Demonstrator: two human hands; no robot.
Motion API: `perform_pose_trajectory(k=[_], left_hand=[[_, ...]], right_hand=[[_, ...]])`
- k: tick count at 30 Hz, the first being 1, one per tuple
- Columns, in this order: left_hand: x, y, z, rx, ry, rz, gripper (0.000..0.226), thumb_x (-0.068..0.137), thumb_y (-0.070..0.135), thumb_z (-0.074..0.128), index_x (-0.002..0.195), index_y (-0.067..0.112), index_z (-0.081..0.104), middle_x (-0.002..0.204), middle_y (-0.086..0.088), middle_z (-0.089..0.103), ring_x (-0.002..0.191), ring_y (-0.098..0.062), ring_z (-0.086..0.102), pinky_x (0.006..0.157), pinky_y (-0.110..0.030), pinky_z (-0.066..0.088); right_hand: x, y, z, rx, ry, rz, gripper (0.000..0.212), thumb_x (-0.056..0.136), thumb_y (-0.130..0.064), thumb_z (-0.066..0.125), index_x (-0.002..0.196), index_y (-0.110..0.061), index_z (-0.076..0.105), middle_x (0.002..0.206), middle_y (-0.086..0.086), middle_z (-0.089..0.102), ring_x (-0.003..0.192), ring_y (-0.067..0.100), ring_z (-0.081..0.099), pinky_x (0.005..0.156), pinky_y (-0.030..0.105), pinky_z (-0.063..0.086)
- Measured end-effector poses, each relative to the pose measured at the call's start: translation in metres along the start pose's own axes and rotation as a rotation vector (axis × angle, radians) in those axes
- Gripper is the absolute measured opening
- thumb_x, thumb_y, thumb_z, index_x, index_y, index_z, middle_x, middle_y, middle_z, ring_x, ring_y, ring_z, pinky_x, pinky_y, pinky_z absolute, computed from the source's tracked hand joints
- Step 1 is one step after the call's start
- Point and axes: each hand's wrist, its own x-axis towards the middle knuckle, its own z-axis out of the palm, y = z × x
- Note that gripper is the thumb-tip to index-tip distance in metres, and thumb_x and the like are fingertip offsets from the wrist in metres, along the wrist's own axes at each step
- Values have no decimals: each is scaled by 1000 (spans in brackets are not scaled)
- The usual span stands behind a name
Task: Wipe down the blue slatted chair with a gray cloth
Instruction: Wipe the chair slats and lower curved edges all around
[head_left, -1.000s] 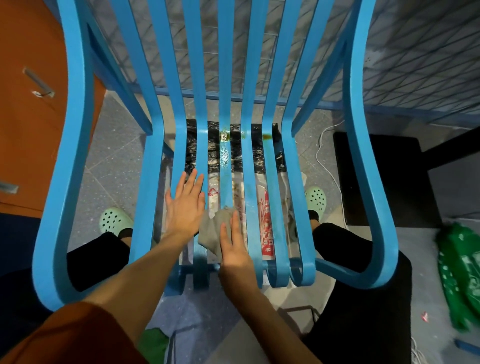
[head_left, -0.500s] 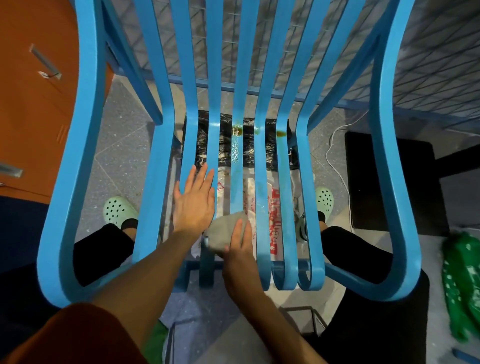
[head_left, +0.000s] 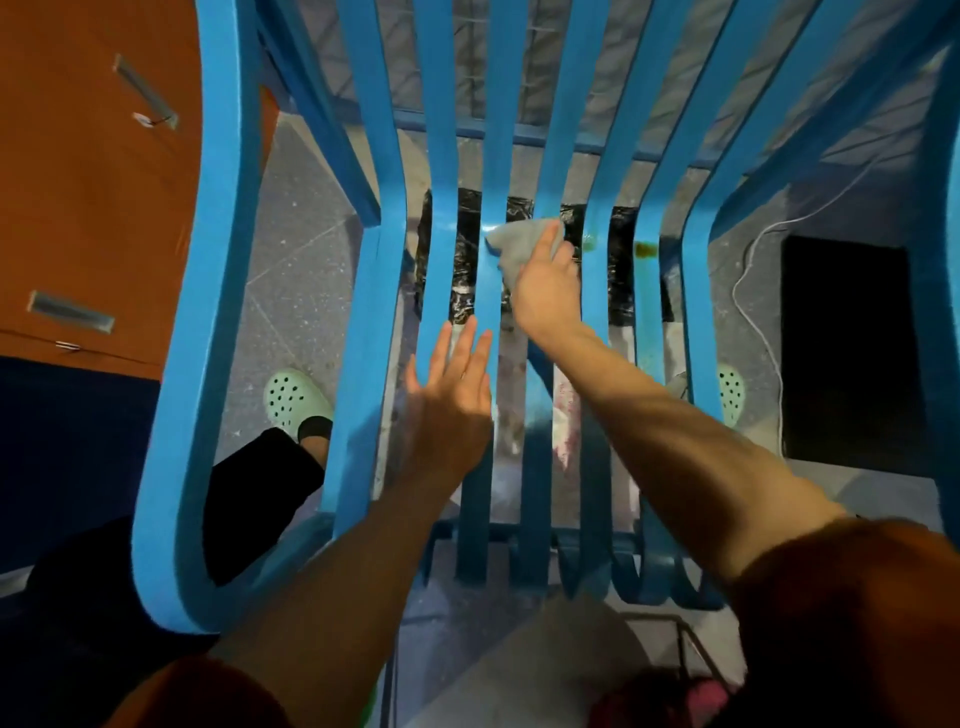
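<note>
The right hand (head_left: 545, 296) clutched the gray cloth (head_left: 519, 241) at the seat bend of the blue slatted chair (head_left: 208, 312). A brown stain (head_left: 647, 250) lay rightward, across the slats. The left hand (head_left: 449, 400) rested flat, released.

Right hand (head_left: 545, 291) grips the gray cloth (head_left: 522, 241) against middle slats of the blue slatted chair (head_left: 208, 312) — left hand (head_left: 449, 410) lies flat on slats nearer the front.

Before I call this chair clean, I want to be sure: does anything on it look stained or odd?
Yes. Two brownish stains mark the blue slats right of the gray cloth, at the seat's bend: a faint stain and a darker stain beside it.
</note>
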Motion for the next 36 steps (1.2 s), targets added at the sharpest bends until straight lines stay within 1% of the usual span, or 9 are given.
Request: perform_pose_trajectory(k=[7,11,13,15,21,25,30,33,36], left_hand=[[2,3,-2,51,11,-11,47,100,24,45,147,21,42,156,0,35,145,-21,30,107,-49,30],[0,1,-1,42,-1,13,45,101,24,39,145,18,44,156,-3,35,146,-23,29,107,-52,30],[0,-1,0,-7,6,12,45,101,22,36,144,17,46,156,-3,35,146,-23,27,108,-55,30],[-1,-3,3,-72,7,1,47,100,17,38,147,18,42,158,-1,31,148,-21,22,110,-57,28],[-2,-2,4,-112,11,-20,48,101,22,43,149,24,38,159,4,28,149,-18,19,111,-55,25],[3,1,6,-105,-52,-71,52,99,20,49,149,28,37,159,7,28,149,-17,19,111,-57,23],[1,2,3,-111,-69,-64,52,101,19,40,152,25,32,161,4,21,150,-18,13,114,-56,19],[-1,2,4,-42,0,-36,49,101,26,35,150,21,37,160,1,27,148,-20,22,110,-53,28],[-1,1,4,-5,31,2,48,102,26,34,149,21,39,158,1,31,147,-19,26,107,-51,29]], right_hand=[[-26,11,10,34,-29,-86,80,95,-8,49,154,-2,-5,158,29,4,146,42,11,121,43,15],[-99,34,29,71,10,-140,56,102,-7,16,152,1,-8,159,27,-9,148,41,-2,123,48,5],[-145,44,33,121,7,-168,59,98,-8,18,154,-2,-3,161,21,-4,149,34,2,123,40,-2],[-195,48,28,272,-37,-131,66,98,-20,30,156,-17,-2,163,10,-3,149,21,6,122,32,8],[-283,71,44,321,-104,-167,91,100,-14,46,147,-35,-28,160,-4,-24,151,22,-4,119,45,25],[-256,63,35,403,-90,-157,79,102,-11,42,152,-35,-15,159,-17,-8,148,13,8,117,24,27],[-167,47,32,141,63,-161,63,100,-5,45,153,0,11,159,21,18,144,32,26,114,30,22],[-103,31,26,157,9,-68,64,104,-15,36,155,-5,-2,161,18,7,146,32,19,119,37,18],[-41,18,15,162,40,-70,67,101,-9,36,153,-2,-5,155,25,15,131,38,38,112,43,34]])
